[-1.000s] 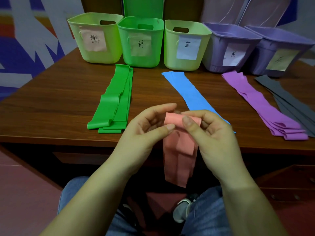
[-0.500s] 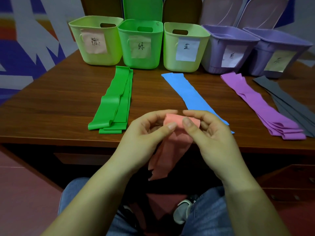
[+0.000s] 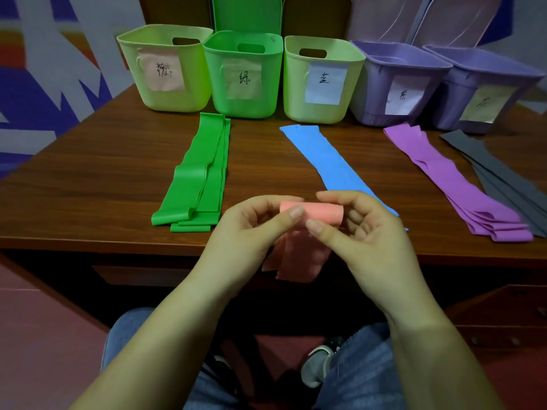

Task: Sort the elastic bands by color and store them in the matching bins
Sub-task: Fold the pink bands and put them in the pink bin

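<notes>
Hands meet over the near edge of the wooden surface (image 3: 88, 184), both pinching one pink band (image 3: 313, 213). Left hand (image 3: 251, 232) grips its left end between thumb and fingers; right hand (image 3: 370, 241) curls round the right end, thumb pressed on the front. Top of the band is rolled into a short tube between the two hands; the loose remainder hangs below the edge. On the surface lie four flat piles, well apart: green bands (image 3: 198, 179), blue band (image 3: 331, 161), purple bands (image 3: 455, 184), grey bands (image 3: 503, 176). Along the far edge stand five bins, each with a paper label: pale green bin with pink label (image 3: 165, 69), green bin (image 3: 245, 75), pale green bin with white label (image 3: 319, 81), purple bin (image 3: 396, 84), second purple bin (image 3: 479, 90). Each pile points toward the bin behind it.
</notes>
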Tool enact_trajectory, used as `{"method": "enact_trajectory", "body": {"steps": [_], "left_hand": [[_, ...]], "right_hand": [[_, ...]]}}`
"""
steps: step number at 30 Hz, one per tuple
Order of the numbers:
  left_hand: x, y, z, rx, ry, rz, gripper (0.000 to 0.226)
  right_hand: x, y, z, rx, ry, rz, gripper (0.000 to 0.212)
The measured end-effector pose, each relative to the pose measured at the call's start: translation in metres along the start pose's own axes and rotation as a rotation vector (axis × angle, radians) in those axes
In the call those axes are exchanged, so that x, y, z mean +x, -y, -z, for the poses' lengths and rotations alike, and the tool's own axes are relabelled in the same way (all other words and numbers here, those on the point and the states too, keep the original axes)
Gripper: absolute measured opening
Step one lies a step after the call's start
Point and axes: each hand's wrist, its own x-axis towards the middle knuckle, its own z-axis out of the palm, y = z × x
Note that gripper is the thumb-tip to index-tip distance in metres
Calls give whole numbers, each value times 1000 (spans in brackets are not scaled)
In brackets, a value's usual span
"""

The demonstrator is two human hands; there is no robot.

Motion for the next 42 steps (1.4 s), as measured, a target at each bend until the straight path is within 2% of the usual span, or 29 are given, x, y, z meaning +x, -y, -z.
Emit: {"method": "enact_trajectory", "body": {"steps": [3, 7, 14, 19, 23, 27, 31, 34, 36, 39, 42], "left_hand": [[-1, 2, 1, -4, -8, -10, 21], [-3, 0, -1, 22, -18, -23, 27], [-6, -7, -5, 11, 42, -23, 57], [-5, -4, -7, 133, 94, -142, 26], [-2, -6, -13, 49, 52, -133, 34], [12, -3, -10, 151, -23, -154, 31], [14, -6, -15, 128, 70, -166, 31], [11, -9, -15, 164, 127, -167, 41], [9, -8, -13, 164, 163, -172, 37], [4, -3, -12, 165, 189, -195, 29], [2, -1, -8, 184, 179, -216, 30]], "right_hand": [[1, -1, 2, -32, 19, -30, 38], [-1, 0, 2, -65, 45, -7, 34], [-2, 1, 3, -105, 62, 37, 19], [-1, -1, -3, -121, 63, 30, 30], [2, -6, -5, -97, 54, 31, 33], [6, -6, -8, -110, 51, 101, 59], [8, -11, -20, -65, 138, 84, 69], [5, -18, -24, -49, 190, 48, 81], [3, -19, -23, -64, 216, 21, 86], [3, -16, -19, -61, 212, -2, 89], [-2, -11, -15, -20, 252, -45, 88]]}}
